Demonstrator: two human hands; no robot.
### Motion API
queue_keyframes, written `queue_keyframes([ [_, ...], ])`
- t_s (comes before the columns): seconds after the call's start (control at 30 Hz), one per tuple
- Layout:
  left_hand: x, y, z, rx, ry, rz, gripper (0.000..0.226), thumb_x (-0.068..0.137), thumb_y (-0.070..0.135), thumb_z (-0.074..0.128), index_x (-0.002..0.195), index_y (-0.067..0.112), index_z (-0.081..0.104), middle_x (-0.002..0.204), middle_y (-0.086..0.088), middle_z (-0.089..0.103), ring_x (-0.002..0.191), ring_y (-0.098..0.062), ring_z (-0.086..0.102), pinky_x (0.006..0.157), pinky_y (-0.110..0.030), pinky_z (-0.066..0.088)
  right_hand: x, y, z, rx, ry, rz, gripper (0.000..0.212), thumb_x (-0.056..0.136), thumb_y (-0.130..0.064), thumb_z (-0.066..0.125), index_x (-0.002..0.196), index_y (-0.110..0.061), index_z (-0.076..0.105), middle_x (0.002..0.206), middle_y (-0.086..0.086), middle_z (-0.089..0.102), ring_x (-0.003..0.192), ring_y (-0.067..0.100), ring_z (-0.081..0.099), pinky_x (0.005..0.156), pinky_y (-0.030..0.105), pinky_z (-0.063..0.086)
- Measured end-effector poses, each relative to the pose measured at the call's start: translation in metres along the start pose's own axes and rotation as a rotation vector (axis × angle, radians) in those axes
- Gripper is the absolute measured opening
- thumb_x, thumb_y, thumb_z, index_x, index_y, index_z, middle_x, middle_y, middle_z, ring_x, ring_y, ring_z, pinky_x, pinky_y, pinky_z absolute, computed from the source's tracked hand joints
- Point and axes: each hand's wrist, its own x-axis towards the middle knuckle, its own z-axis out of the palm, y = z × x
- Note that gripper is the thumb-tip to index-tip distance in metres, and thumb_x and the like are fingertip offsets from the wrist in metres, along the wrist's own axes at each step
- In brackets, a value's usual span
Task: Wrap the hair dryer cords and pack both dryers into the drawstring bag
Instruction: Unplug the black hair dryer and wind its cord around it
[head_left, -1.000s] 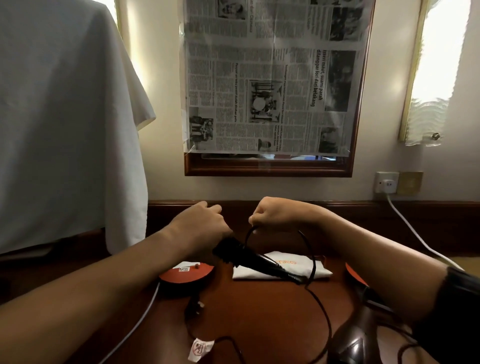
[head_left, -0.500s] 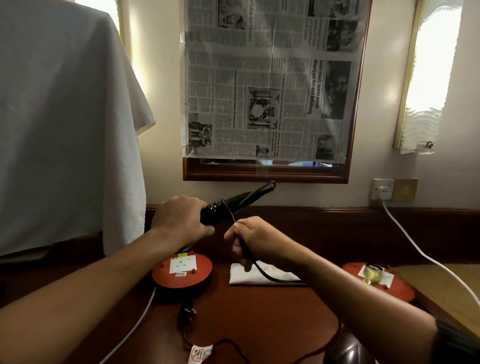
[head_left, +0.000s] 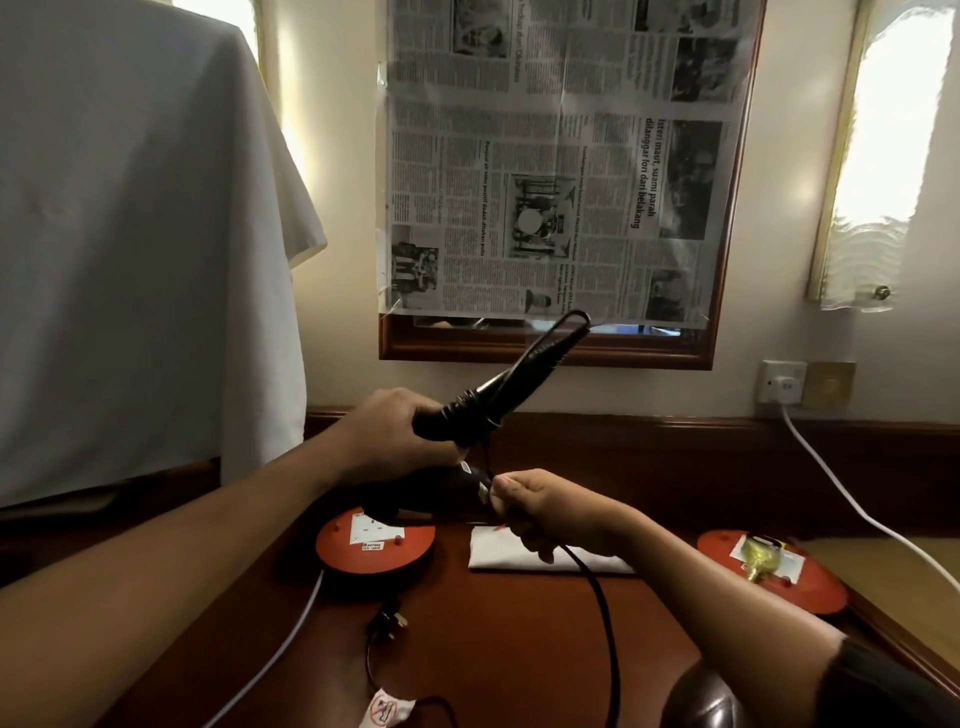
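My left hand (head_left: 387, 441) grips the handle of a black hair dryer (head_left: 498, 395), whose handle points up and to the right toward the mirror; its body hangs below my hand. A few turns of black cord (head_left: 597, 597) sit around the handle. My right hand (head_left: 550, 512) pinches this cord just below the dryer, and the cord runs down toward the plug (head_left: 387, 621) and its white tag (head_left: 389, 709). The white folded drawstring bag (head_left: 498, 553) lies flat on the desk behind my right hand. A second dark dryer (head_left: 704, 701) shows at the bottom edge.
Two red round socket reels (head_left: 374, 543) (head_left: 774, 571) sit on the dark wooden desk (head_left: 493, 649), each with a white cable; one cable (head_left: 857, 514) goes to the wall socket (head_left: 782, 382). A newspaper-covered mirror (head_left: 561, 166) hangs ahead. White cloth (head_left: 130, 234) drapes at left.
The dryer handle swung from pointing down-right to pointing up-right. My right hand dropped from beside the left hand to below it, drawing the cord around the handle.
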Motion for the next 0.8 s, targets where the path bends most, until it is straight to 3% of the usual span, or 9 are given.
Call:
queue_keyframes([
  [0.13, -0.004, 0.007, 0.002, -0.047, -0.074, 0.096, 0.010, 0.079, 0.032, 0.078, 0.079, 0.040, 0.072, 0.081, 0.012, 0.073, 0.077, 0.000, 0.067, 0.065, -0.016, 0.050, -0.003, -0.012, -0.018, -0.137, 0.113, -0.025, 0.040, 0.107, -0.039, 0.041, 0.088, -0.007, 0.057, 0.061, -0.001, 0.039, 0.044, 0.009, 0.035, 0.041, 0.025, 0.030],
  [0.23, -0.008, 0.014, 0.003, -0.121, -0.189, 0.178, 0.015, 0.081, 0.024, 0.078, 0.084, 0.039, 0.074, 0.085, 0.013, 0.073, 0.081, -0.006, 0.069, 0.069, -0.019, 0.053, -0.009, -0.018, -0.027, -0.158, 0.101, -0.052, 0.040, 0.099, -0.045, 0.056, 0.091, -0.006, 0.066, 0.060, 0.000, 0.047, 0.049, 0.011, 0.040, 0.046, 0.027, 0.033],
  [0.3, -0.011, 0.020, 0.001, -0.104, -0.270, 0.230, 0.018, 0.081, 0.022, 0.078, 0.090, 0.037, 0.073, 0.086, 0.016, 0.072, 0.084, -0.003, 0.068, 0.070, -0.016, 0.049, -0.014, -0.022, -0.033, -0.121, 0.082, -0.093, 0.022, 0.097, -0.025, 0.065, 0.088, -0.005, 0.066, 0.058, -0.005, 0.057, 0.049, 0.005, 0.048, 0.049, 0.022, 0.039],
  [0.37, -0.012, 0.026, 0.000, 0.045, -0.340, 0.263, 0.021, 0.081, 0.028, 0.077, 0.090, 0.044, 0.067, 0.083, 0.022, 0.066, 0.085, 0.004, 0.063, 0.070, -0.012, 0.044, -0.018, -0.029, -0.042, -0.158, 0.027, -0.131, 0.014, 0.094, -0.008, 0.067, 0.083, 0.000, 0.067, 0.056, -0.011, 0.061, 0.047, -0.002, 0.052, 0.047, 0.015, 0.041],
  [0.47, -0.011, 0.034, 0.007, 0.467, -0.337, 0.309, 0.019, 0.078, 0.048, 0.075, 0.092, 0.046, 0.063, 0.080, 0.023, 0.051, 0.079, 0.000, 0.053, 0.060, -0.014, 0.032, -0.015, -0.041, -0.052, -0.259, 0.059, -0.169, 0.031, 0.095, -0.025, 0.068, 0.075, -0.001, 0.068, 0.055, -0.005, 0.056, 0.048, 0.005, 0.047, 0.046, 0.019, 0.037],
  [0.53, -0.009, 0.036, 0.016, 0.630, -0.313, 0.335, 0.038, 0.075, 0.059, 0.072, 0.106, 0.038, 0.065, 0.081, 0.019, 0.047, 0.078, -0.006, 0.052, 0.056, -0.018, 0.031, -0.017, -0.051, -0.053, -0.321, 0.065, -0.180, 0.037, 0.095, -0.032, 0.068, 0.077, 0.000, 0.068, 0.054, -0.003, 0.049, 0.047, 0.007, 0.040, 0.043, 0.019, 0.032],
  [0.67, -0.007, 0.035, 0.025, 0.796, -0.235, 0.354, 0.042, 0.076, 0.060, 0.064, 0.110, 0.034, 0.065, 0.079, 0.012, 0.055, 0.084, -0.016, 0.058, 0.059, -0.028, 0.044, -0.022, -0.062, -0.057, -0.429, 0.026, -0.145, 0.045, 0.099, -0.035, 0.061, 0.081, 0.006, 0.066, 0.058, 0.001, 0.046, 0.047, 0.008, 0.039, 0.045, 0.021, 0.033],
  [0.8, -0.006, 0.033, 0.029, 0.961, -0.181, 0.331, 0.036, 0.085, 0.053, 0.060, 0.114, 0.032, 0.063, 0.098, 0.005, 0.066, 0.096, -0.019, 0.056, 0.073, -0.031, 0.045, -0.026, -0.070, -0.045, -0.518, 0.055, -0.035, 0.039, 0.104, -0.028, 0.050, 0.085, 0.001, 0.068, 0.059, -0.002, 0.051, 0.046, 0.007, 0.042, 0.045, 0.020, 0.036],
])
